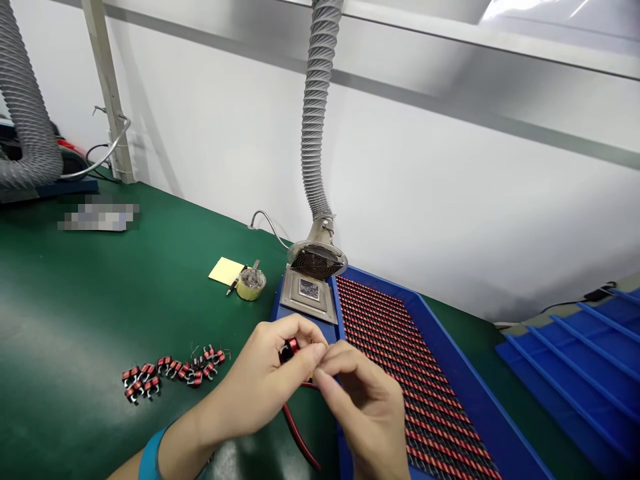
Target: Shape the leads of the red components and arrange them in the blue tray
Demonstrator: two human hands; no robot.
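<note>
Head-worn view, forward and down over green bench (pixel 170 287)

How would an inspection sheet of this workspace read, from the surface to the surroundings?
Surface: green bench.
Job's things: coil; loose coils on the bench; red and black parts in rows in a blue tray.
Clutter: pen, round tub, yellow paper, close together.
Hands: left hand holds the coil; right hand meets it, grip unclear.
Cables: red cable or tube.
Surroundings: round hood above a metal plate; white wall.
</note>
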